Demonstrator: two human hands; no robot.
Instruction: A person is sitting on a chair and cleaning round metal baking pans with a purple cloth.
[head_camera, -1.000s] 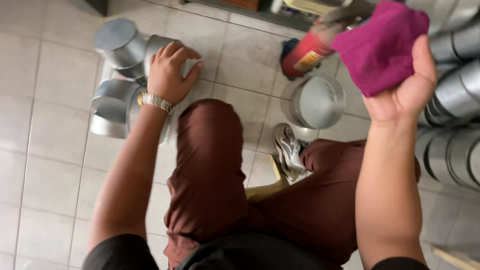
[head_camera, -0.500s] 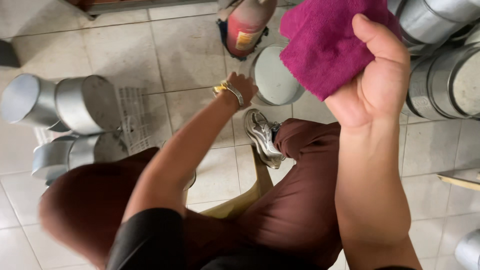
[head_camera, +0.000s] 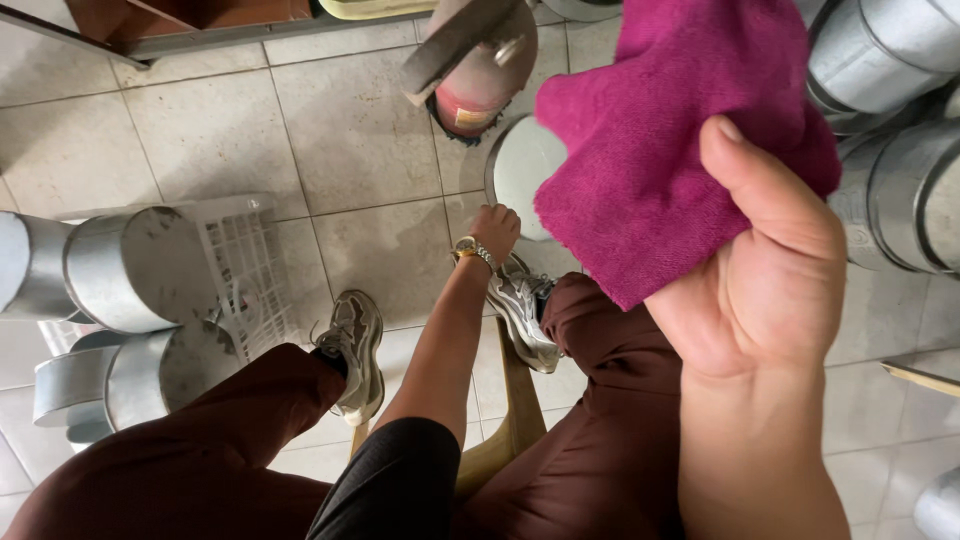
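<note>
My right hand (head_camera: 770, 270) is raised close to the camera and grips a magenta cloth (head_camera: 660, 140) between thumb and fingers. My left hand (head_camera: 495, 228), with a gold watch on the wrist, reaches down to a round metal tin (head_camera: 520, 170) standing on the tiled floor and touches its rim. I sit on a wooden stool (head_camera: 505, 420), with my legs in maroon trousers and my silver shoes (head_camera: 355, 350) below me.
Several metal tins (head_camera: 140, 270) lie stacked on the left by a white plastic crate (head_camera: 250, 260). More metal tins (head_camera: 900, 120) are piled at the right. A red cylinder (head_camera: 470, 90) stands at the top, beside a wooden shelf (head_camera: 180, 20).
My left hand has gone from the tins on the left across to the single tin ahead. The view has swung left and closer, and the cloth hand now fills more of it.
</note>
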